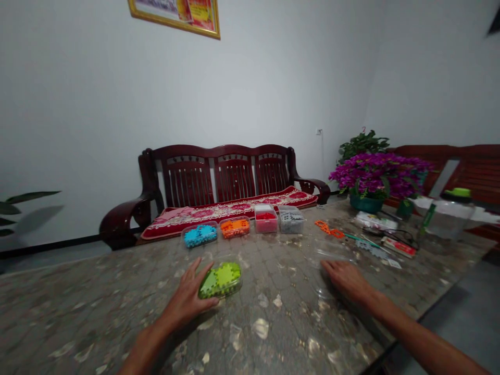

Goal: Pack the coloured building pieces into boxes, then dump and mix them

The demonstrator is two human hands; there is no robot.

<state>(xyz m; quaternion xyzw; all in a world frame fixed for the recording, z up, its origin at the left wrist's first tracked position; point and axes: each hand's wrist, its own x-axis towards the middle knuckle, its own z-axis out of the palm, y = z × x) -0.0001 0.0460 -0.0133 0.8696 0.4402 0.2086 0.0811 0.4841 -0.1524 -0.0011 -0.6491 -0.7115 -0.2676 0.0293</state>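
My left hand curves round the left side of a clear plastic box of green pieces, thumb at the front and fingers behind. Flat, notched green pieces fill this box, which stands on the table. Further right, the closed fingers of my right hand are on the edge of a clear plastic lid; its outline is faint against the tablecloth. Beyond my hands stand a box of blue pieces, a box of orange pieces, a box of red pieces and a box of grey pieces.
Linked orange pieces and grey pieces lie at the right, near a red-and-white packet. Behind them are a pot of purple flowers and a clear bottle. A wooden bench stands beyond the patterned table.
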